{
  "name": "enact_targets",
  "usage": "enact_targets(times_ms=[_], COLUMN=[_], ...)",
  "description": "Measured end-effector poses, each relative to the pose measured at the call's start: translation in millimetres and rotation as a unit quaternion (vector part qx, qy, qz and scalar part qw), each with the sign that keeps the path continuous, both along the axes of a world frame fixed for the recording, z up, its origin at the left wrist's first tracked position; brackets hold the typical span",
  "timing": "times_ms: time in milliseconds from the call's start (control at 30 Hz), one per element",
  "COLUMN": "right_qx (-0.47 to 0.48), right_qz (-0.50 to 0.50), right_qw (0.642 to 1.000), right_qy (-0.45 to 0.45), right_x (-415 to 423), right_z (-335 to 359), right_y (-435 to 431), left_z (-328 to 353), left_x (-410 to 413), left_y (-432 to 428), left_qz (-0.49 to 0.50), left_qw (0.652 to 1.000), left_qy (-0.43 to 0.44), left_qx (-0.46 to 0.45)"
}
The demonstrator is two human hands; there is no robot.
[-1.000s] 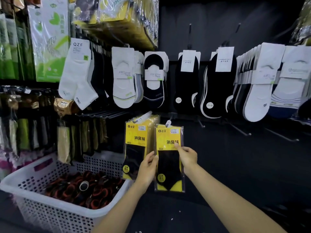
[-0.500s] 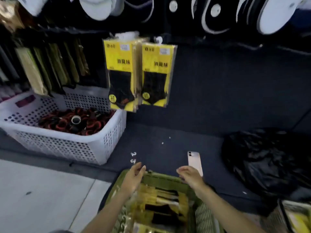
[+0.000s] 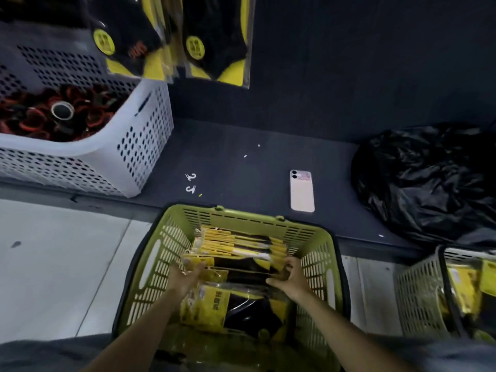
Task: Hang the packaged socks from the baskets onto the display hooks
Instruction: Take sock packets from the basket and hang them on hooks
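Dark blue shelving fills the far side, and its low ledge runs across in front of you, with pale floor tiles at near left. On the ledge at far left sits a white perforated basket of red and black bands with a tape roll among them. At far right lies a crumpled black plastic bag.

Right below you is the green basket, with the packaged socks standing in a row inside it. A grey basket with more yellow packs shows at near right. Two hung packs dangle at the top, above the white basket's right end.

A pale phone lies face down on the ledge, just beyond the green basket.

Your right hand has its fingers curled over the right edge of the packaged socks, gripping them. Your left hand reaches into their left edge, too blurred to tell how it grips. Two small white hooks lie loose on the ledge.
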State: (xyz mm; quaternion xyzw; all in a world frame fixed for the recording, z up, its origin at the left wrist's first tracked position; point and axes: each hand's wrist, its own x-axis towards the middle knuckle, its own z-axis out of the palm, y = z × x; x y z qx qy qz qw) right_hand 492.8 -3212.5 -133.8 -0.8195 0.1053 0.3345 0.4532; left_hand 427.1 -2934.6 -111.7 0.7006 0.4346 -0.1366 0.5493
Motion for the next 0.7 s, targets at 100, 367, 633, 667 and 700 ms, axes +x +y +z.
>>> enact_targets(times_ms=[100,367,633,667,700], right_qx=[-0.048,-0.072,0.047,0.062,0.078], right_qz=[0.042,0.120,0.045,0.018,-0.016], right_qw=[0.997,0.988,0.997,0.997,0.996], right_qy=[-0.033,-0.064,-0.053,-0.050,-0.044], right_x=[-2.2,2.5,14.1,15.7,16.8], right_z=[-13.0,-23.4,23.0,32.0,40.2], right_y=[3.1,11.4,20.6,22.5,23.7], left_z=[-6.9,-10.5,-7.4,-5.8,-4.1], left_x=[0.1,-1.2,-1.3,-2.6,-4.9], left_y=[2.7,1.5,3.7,2.6,0.7], left_qz=[-0.045,-0.093,-0.010,0.003,0.013], left_qw=[0.999,0.994,0.996,0.996,0.996], left_qy=[-0.021,-0.059,-0.078,-0.079,-0.080], left_qx=[-0.018,-0.018,-0.050,-0.048,-0.047])
